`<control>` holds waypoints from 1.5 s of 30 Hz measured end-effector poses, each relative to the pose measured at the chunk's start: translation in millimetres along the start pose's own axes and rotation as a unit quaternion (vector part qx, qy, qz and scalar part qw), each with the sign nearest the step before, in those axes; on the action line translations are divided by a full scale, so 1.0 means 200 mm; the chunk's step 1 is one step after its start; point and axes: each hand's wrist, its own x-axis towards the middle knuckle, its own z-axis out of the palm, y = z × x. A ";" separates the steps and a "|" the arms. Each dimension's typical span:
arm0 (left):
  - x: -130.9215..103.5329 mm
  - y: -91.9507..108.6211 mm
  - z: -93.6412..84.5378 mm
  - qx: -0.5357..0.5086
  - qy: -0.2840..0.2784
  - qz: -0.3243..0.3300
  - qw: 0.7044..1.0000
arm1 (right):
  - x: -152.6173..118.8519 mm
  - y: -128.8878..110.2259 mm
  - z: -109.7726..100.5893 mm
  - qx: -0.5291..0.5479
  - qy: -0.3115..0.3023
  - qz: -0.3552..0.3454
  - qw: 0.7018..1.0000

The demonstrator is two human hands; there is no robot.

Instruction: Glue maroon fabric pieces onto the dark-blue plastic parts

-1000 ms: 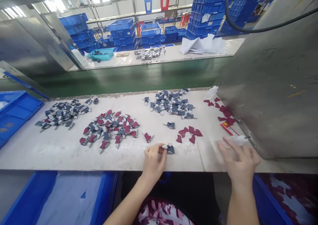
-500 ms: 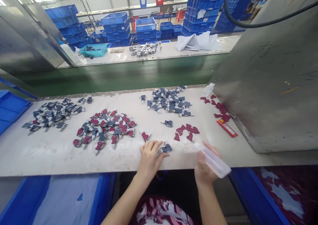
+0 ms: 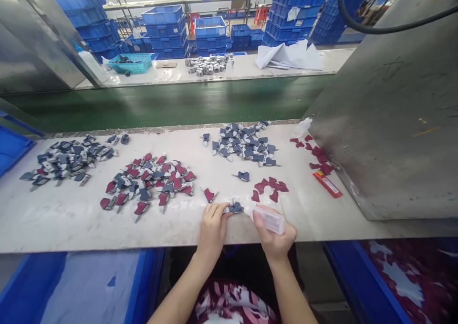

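Note:
My left hand (image 3: 213, 226) is closed on a small grey-and-silver part (image 3: 235, 207) near the front of the worktop, holding it by its left end. My right hand (image 3: 275, 235) grips a translucent squeeze bottle (image 3: 270, 219), whose narrow tip points left and meets or nearly meets the part's right side. Just behind my left hand lies a part with a maroon face (image 3: 209, 195). Another grey part (image 3: 243, 176) lies farther back. Several loose maroon pieces (image 3: 270, 186) are scattered behind the bottle.
Piles of parts lie on the worktop: grey (image 3: 243, 145), mixed maroon and grey (image 3: 150, 178), and grey at left (image 3: 67, 157). A red packet (image 3: 327, 184) sits beside the metal panel (image 3: 393, 123) at right. Blue bins (image 3: 150, 276) stand below the front edge.
My right hand has brought the bottle leftward, turning its tip to the grey part. My left hand still holds that part, now slightly farther left.

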 end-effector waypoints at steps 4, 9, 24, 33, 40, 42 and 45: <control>0.00 0.00 0.00 -0.005 -0.001 -0.004 1.000 | 0.01 0.00 0.00 -0.007 -0.013 -0.005 1.000; 0.00 0.00 -0.01 -0.006 -0.007 -0.013 1.000 | 0.01 0.00 0.00 -0.001 -0.015 0.014 1.000; 0.00 0.01 -0.01 -0.019 0.004 -0.009 1.000 | 0.00 0.02 0.01 0.002 0.032 0.046 0.998; 0.00 0.01 -0.01 -0.020 0.015 -0.012 1.000 | -0.02 0.00 0.01 -0.017 0.073 0.059 0.995; -0.01 0.00 0.00 -0.021 0.016 -0.010 1.000 | -0.03 0.02 0.00 0.008 0.105 0.105 0.989; -0.01 0.00 0.00 -0.023 0.016 -0.011 1.000 | -0.04 0.01 0.01 0.032 0.114 0.124 0.985; -0.01 0.00 0.00 -0.030 0.018 -0.013 0.999 | -0.05 -0.03 0.03 0.056 0.085 0.144 0.984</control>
